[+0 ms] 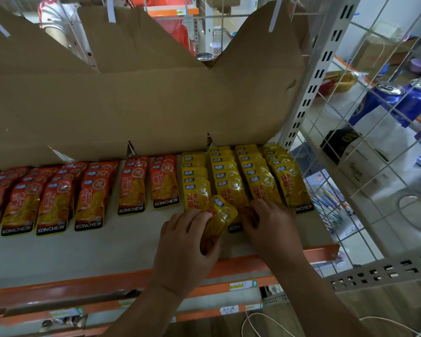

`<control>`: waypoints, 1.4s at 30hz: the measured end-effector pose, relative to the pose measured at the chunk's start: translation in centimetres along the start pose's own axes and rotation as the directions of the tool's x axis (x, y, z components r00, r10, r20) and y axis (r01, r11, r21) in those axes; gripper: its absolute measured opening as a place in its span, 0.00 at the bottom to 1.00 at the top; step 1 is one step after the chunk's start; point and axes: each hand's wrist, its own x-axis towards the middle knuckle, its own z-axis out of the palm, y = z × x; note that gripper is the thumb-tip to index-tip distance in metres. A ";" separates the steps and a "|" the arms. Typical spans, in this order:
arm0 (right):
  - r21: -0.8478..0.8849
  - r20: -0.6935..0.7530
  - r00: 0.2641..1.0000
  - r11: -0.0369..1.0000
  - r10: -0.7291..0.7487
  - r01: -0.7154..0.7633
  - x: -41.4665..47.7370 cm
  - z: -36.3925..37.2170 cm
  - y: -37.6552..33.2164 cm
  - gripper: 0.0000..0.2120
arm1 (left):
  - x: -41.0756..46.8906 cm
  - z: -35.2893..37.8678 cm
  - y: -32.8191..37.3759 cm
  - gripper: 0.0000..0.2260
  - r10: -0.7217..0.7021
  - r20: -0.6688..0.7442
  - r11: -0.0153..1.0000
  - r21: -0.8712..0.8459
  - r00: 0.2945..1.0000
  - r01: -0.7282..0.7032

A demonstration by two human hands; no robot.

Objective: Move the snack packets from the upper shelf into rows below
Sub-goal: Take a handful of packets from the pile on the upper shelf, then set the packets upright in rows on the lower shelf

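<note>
Yellow snack packets [258,176] lie in several overlapping rows on the right part of the white shelf [107,249]. Orange-red packets [90,198] fill rows to the left. My left hand [185,242] grips a tilted yellow packet [223,215] at the front of the yellow rows. My right hand [270,224] rests with curled fingers on the front packets of the neighbouring yellow row, over a packet whose black bottom strip [235,227] shows.
A large brown cardboard sheet [144,98] stands behind the rows. The shelf has an orange front rail [83,283]. A white perforated upright [319,76] and wire mesh [374,117] bound the right side, with blue cans [399,100] beyond. A white cord [265,319] hangs below.
</note>
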 end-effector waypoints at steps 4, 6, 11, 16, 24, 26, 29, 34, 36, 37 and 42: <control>-0.021 0.005 1.000 1.000 -0.011 0.011 0.0 0.1 0.2 0.09 | 0.0 0.1 0.0 0.23 0.000 0.003 1.000 -0.003 1.000 0.000; -0.022 0.008 1.000 1.000 -0.017 0.017 0.0 0.1 0.2 0.09 | 0.0 0.1 0.0 0.23 0.000 0.000 1.000 -0.007 1.000 0.000; -0.025 -0.017 0.999 0.999 -0.035 0.035 0.1 0.2 0.2 0.06 | 0.0 0.1 0.0 0.23 -0.001 0.003 1.000 -0.009 1.000 0.001; -0.015 -0.034 0.998 0.999 -0.043 0.043 0.1 0.3 0.3 0.05 | 0.1 0.1 0.0 0.23 -0.004 0.010 1.000 -0.011 1.000 0.004; 0.080 -0.038 0.996 0.994 -0.077 0.080 -2.4 -0.3 -1.5 0.03 | 0.2 -0.3 0.4 0.24 -0.018 -0.009 1.000 -0.018 1.000 0.018; 0.102 0.030 0.993 0.989 -0.113 0.110 -3.6 -0.1 -2.7 0.07 | 0.2 -0.2 0.5 0.24 -0.015 -0.027 1.000 -0.012 1.000 0.015; 0.159 0.061 0.995 0.985 -0.076 0.065 -4.3 0.2 -3.5 0.07 | 0.3 0.4 1.1 0.25 0.020 -0.046 0.999 -0.036 0.999 -0.021; 0.147 0.076 0.995 0.986 0.068 -0.079 -3.3 -1.4 -2.1 0.25 | 0.6 0.6 2.7 0.25 0.179 0.005 0.980 -0.090 0.984 -0.178; 0.091 0.097 0.990 0.989 0.104 -0.113 -2.8 -2.1 -1.2 0.32 | 1.0 0.7 3.6 0.25 0.255 0.027 0.963 -0.093 0.967 -0.252; 0.070 0.092 0.989 0.990 0.119 -0.126 -2.7 -2.3 -0.8 0.33 | 1.3 0.8 4.0 0.25 0.279 0.035 0.957 -0.097 0.960 -0.274; 0.024 0.040 0.978 0.979 0.203 -0.204 -2.6 -2.7 0.7 0.33 | 2.2 1.5 5.0 0.28 0.318 0.082 0.946 -0.086 0.945 -0.311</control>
